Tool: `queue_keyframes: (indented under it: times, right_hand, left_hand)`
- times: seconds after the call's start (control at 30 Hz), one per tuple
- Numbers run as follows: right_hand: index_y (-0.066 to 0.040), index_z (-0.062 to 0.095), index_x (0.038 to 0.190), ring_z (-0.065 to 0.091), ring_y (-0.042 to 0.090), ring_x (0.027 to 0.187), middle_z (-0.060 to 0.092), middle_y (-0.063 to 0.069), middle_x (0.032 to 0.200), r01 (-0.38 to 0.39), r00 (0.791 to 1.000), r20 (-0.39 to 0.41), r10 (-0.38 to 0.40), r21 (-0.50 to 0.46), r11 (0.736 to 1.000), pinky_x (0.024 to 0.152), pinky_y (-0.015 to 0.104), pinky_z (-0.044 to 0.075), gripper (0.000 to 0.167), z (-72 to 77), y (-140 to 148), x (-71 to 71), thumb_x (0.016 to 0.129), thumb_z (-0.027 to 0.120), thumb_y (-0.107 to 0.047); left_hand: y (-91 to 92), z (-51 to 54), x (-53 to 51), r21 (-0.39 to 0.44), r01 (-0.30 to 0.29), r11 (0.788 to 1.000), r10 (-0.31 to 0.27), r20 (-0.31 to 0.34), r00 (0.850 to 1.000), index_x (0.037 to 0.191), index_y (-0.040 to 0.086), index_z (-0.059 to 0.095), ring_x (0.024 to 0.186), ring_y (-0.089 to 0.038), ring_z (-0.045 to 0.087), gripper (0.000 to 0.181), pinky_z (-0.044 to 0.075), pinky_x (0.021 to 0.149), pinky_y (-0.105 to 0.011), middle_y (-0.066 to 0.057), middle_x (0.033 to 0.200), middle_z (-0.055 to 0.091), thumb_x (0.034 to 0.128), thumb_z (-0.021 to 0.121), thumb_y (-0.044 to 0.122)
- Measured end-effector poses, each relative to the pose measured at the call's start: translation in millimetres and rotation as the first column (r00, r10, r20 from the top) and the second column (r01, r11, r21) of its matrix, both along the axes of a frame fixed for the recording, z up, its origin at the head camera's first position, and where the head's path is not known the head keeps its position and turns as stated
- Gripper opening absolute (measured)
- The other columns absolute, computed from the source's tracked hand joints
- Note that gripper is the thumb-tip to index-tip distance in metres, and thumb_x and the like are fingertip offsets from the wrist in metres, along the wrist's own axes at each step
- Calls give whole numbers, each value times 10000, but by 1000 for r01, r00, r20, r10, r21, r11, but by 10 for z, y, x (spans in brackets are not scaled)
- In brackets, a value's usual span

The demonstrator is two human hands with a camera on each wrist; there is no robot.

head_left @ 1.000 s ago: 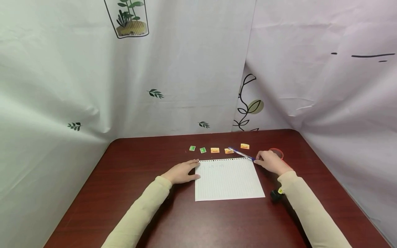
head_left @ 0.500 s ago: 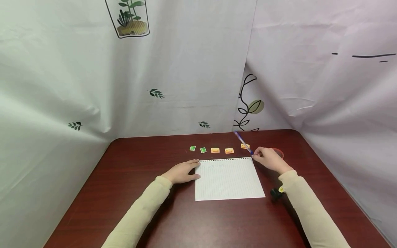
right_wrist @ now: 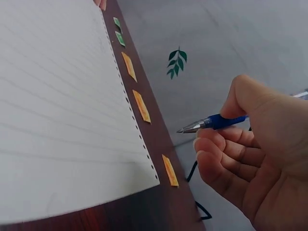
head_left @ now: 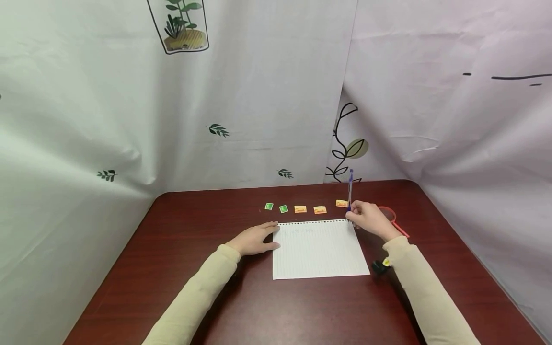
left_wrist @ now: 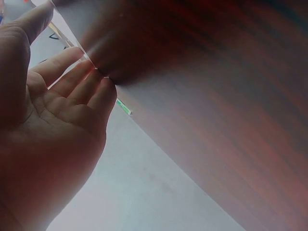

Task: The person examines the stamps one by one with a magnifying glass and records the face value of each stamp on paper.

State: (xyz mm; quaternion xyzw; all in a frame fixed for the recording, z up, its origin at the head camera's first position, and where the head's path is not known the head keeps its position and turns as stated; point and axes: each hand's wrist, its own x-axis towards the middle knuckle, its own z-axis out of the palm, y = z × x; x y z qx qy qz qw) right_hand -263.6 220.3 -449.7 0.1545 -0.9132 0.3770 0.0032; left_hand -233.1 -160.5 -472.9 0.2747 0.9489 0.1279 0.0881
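Observation:
A lined sheet of paper with punched holes along its far edge lies on the dark red table. My left hand rests at its left edge, fingers extended and touching the sheet's far left corner. Above the far right corner, my right hand pinches a blue pen between thumb and fingers. In the right wrist view the metal tip of the pen points out past the fingers, apart from the paper. Faint writing shows near the top of the sheet.
Beyond the paper lie two green stickers and three orange stickers in a row. A red-rimmed round object with a handle lies behind the right hand. A dark object is by the right wrist. A printed curtain hangs behind the table.
The pen has swung from pointing left over the stickers to nearly upright in my right hand, which has shifted slightly left. My left hand has stayed on the paper's edge.

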Motion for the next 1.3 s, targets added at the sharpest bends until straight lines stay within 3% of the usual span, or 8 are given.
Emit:
queue_keyframes:
  times: [0.27, 0.57, 0.8, 1.03, 1.3]
  right_hand:
    - [-14, 622, 982, 615, 182, 633, 643, 49, 721, 41, 999, 29, -40, -47, 998, 613, 315, 492, 194, 5, -138, 15, 918, 634, -197]
    - [-60, 633, 942, 649, 183, 644, 666, 56, 760, 85, 995, 57, -77, -149, 985, 649, 323, 511, 148, -73, -313, 34, 897, 685, -191]
    - [-67, 616, 870, 628, 168, 625, 656, 26, 695, 83, 995, 78, -69, -201, 976, 617, 308, 527, 112, -171, -471, 51, 892, 675, -160]
    - [-89, 619, 843, 608, 163, 619, 652, 22, 683, 90, 995, 55, -80, -217, 972, 599, 296, 482, 105, -282, -586, 45, 892, 676, -162]
    - [-82, 629, 867, 631, 156, 645, 677, 35, 726, 77, 993, 101, -52, -265, 961, 606, 280, 507, 84, -375, -653, 32, 918, 652, -145]
  left_hand:
    - [22, 17, 2, -4, -13, 1000, 13, 3, 1000, 1503, 71, 483, 1457, -234, 373, 672, 387, 1123, -414, -66, 1589, 393, 971, 653, 447]
    - [14, 11, -2, -1, -10, 1000, 10, 6, 1000, 1501, 66, 484, 1459, -234, 369, 673, 382, 1126, -415, -68, 1588, 395, 970, 655, 442]
    - [6, -15, -19, 5, 21, 1000, -21, -2, 1000, 1495, 55, 487, 1465, -242, 357, 658, 367, 1137, -416, -79, 1589, 391, 978, 649, 428]
    - [2, -15, -11, 14, 16, 1000, -16, 3, 1000, 1497, 57, 485, 1463, -245, 360, 661, 372, 1133, -422, -77, 1591, 387, 976, 652, 428]
    - [8, -4, -3, 7, 7, 1000, -7, 3, 1000, 1497, 66, 488, 1465, -236, 358, 660, 372, 1134, -419, -70, 1592, 387, 975, 651, 434]
